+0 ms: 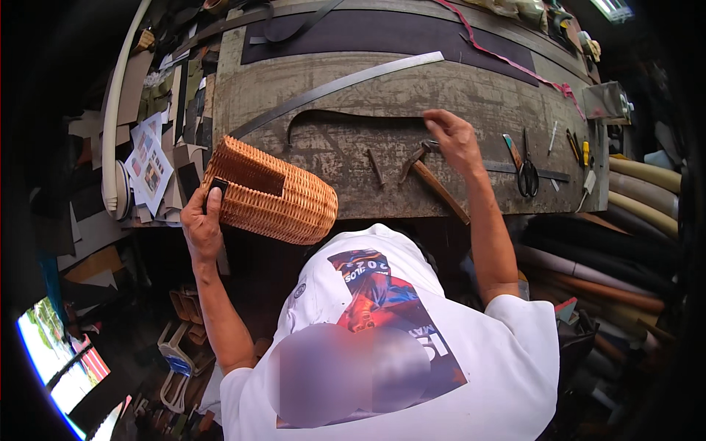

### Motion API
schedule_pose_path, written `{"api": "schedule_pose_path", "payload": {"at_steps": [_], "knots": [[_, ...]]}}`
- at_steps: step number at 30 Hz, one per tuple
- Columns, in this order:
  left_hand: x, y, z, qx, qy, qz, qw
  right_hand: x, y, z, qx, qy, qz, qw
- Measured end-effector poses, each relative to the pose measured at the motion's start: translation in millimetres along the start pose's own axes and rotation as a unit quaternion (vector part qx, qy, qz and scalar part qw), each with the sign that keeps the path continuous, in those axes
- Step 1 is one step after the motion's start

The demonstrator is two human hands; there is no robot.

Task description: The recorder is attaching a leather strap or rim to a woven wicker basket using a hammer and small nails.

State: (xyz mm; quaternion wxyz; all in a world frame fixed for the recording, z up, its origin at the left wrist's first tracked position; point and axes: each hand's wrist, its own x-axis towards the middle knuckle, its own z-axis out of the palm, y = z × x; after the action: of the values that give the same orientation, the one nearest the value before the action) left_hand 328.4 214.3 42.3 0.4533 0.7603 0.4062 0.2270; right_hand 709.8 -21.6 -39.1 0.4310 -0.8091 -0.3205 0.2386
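At the near left edge of the table, my left hand [200,229] grips a tan woven wicker basket [305,206], which lies tilted on its side. A rectangular cutout shows in its wall. Under my left thumb sits a small black piece [219,184] against the basket's rim; whether it belongs to the strap is unclear. My right hand [457,143] pinches the right end of a thin dark strap [353,115] over the table. The strap runs leftward and curls down behind the basket. Just below my right hand lies a hammer [435,184] with a wooden handle, beside a short metal rod [376,167].
A long metal ruler [331,87] slants across the worn table [294,73]. Dark leather [382,42] and a pink strip [507,55] lie at the back. Black scissors [527,178] and a cutter [512,151] are at right. Scraps crowd the left; rolls [643,198] stack at right.
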Motion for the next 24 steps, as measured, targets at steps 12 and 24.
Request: {"api": "schedule_pose_path", "payload": {"at_steps": [12,24], "knots": [[-32,-67,-14,-0.098,-0.048,-0.157,0.981,-14,147,-37,-0.346,-0.041,-0.083,0.934],[-122,-117,-72,-0.144,0.024,-0.234,0.961,-61,85,10,-0.125,-0.002,0.065,0.990]]}}
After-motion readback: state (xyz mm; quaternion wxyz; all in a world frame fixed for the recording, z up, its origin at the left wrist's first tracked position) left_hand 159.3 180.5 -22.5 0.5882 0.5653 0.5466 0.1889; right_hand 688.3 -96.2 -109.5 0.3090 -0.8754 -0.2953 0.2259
